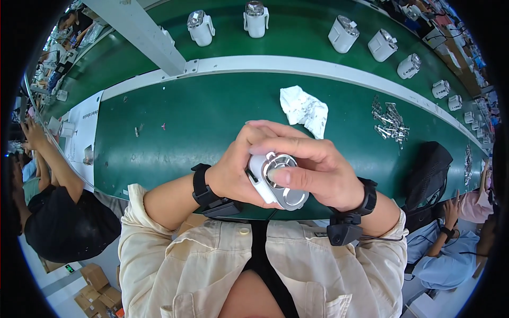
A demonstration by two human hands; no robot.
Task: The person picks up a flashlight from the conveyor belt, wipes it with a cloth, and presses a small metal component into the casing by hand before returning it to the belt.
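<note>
A white handheld device (pixel 291 198) with shiny, mirror-like round parts on top is held close to my chest, above the near edge of the green table. My left hand (pixel 231 168) wraps its white body from the left side. From the right, my right hand (pixel 330 172) closes over it, with the thumb lying on the shiny top and the fingers around the far side. The underside is hidden by my hands. Just beyond them lies a crumpled white cloth or paper (pixel 305 111) with dark smudges.
Loose metal screws or pins (pixel 391 125) lie in a pile at the right, near a black bag (pixel 430 172). Behind a white rail (pixel 254 62), similar white devices (pixel 343 35) stand on a green belt. A white post (pixel 140 34) rises at left. People sit on both sides.
</note>
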